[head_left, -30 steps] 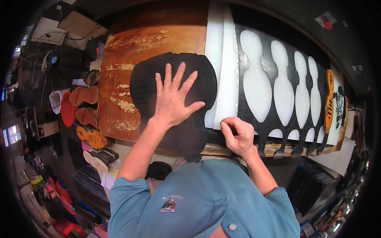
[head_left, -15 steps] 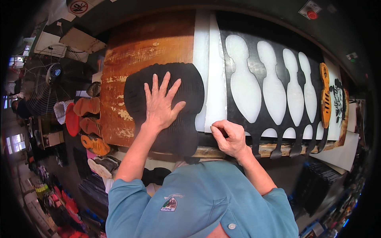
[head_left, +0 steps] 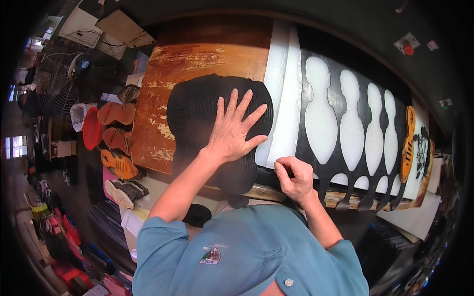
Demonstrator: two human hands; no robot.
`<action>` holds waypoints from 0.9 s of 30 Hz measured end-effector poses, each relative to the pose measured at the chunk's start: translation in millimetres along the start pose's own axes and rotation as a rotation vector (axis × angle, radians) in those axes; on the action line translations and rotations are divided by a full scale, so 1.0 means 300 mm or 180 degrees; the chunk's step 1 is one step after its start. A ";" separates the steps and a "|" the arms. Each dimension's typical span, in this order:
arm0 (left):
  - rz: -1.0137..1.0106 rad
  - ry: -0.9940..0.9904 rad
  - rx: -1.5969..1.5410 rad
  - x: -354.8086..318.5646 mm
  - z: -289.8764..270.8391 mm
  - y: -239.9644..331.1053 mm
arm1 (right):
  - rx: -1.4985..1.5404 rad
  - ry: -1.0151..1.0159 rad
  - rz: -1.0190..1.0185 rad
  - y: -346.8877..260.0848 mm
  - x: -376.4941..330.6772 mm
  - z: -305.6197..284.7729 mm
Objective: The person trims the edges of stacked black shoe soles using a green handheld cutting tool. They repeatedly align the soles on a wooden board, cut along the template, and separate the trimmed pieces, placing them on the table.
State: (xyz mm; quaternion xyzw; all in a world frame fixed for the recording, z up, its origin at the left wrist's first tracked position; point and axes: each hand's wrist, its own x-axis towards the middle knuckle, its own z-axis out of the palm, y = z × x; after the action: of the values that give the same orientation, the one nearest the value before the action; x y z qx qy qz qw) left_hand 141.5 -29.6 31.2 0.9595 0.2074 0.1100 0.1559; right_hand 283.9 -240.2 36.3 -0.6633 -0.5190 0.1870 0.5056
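Hardly anything has shifted: I keep my left hand (head_left: pixel 232 130) spread flat on the black ribbed sheet (head_left: pixel 197 113) atop the worn wooden board (head_left: pixel 163 98), my right hand (head_left: pixel 295 177) pinched at its near edge; what it pinches I cannot tell.

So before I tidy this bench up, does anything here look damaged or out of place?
The wooden board under the black ribbed sheet is worn, with pale patches where its brown finish has flaked off. The black sheet with sole-shaped cutouts hangs over the near bench edge.
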 end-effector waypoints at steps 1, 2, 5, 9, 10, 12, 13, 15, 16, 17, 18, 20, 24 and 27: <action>-0.0014 -0.0004 -0.0010 -0.003 -0.001 -0.008 | 0.0025 -0.0007 0.0094 0.003 -0.002 -0.003; 0.0049 0.0065 -0.0019 -0.003 -0.005 -0.013 | -0.0042 -0.0058 0.0098 0.006 -0.004 -0.009; -0.0019 0.0006 -0.0044 0.004 -0.027 -0.012 | -0.0091 -0.0017 0.0149 0.005 -0.011 -0.017; -0.0054 -0.0339 -0.0076 0.015 -0.068 -0.011 | -0.0101 -0.0318 -0.0112 -0.040 0.027 -0.065; -0.0048 -0.0238 -0.0324 0.008 -0.082 -0.027 | 0.0680 -0.0303 0.1338 -0.071 0.050 -0.066; -0.0111 0.0119 0.0003 -0.021 -0.117 -0.104 | 0.0443 -0.0099 0.0993 -0.125 0.142 -0.129; -0.0311 0.0321 -0.0071 -0.048 -0.139 -0.164 | 0.0129 0.0173 0.0142 -0.150 0.217 -0.166; -0.0872 0.0527 0.0240 -0.110 -0.171 -0.295 | -0.0409 0.0306 -0.0732 -0.216 0.391 -0.249; -0.1202 0.0578 0.0235 -0.146 -0.177 -0.347 | -0.0633 0.0435 -0.1223 -0.256 0.487 -0.280; -0.1359 0.0532 0.0197 -0.177 -0.171 -0.383 | -0.0852 0.0463 -0.1635 -0.296 0.587 -0.305; -0.1619 0.0403 0.0222 -0.197 -0.157 -0.410 | -0.0930 0.0587 -0.2060 -0.329 0.707 -0.319; -0.1332 0.0688 0.0181 -0.226 -0.133 -0.445 | -0.1197 0.0661 -0.2607 -0.383 0.961 -0.343; -0.1213 0.1132 -0.0082 -0.246 -0.096 -0.464 | -0.2652 0.1351 -0.3127 -0.414 1.461 -0.387; -0.1206 0.1357 -0.0224 -0.250 -0.085 -0.476 | -0.2949 0.0238 -0.1526 -0.388 1.710 -0.459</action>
State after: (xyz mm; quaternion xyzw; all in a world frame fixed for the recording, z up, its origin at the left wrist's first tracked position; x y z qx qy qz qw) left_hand 15.7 68.1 -5.3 0.8528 0.4071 0.2853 0.1598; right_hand 533.0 138.6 336.8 -0.6862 -0.6662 -0.2071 0.2059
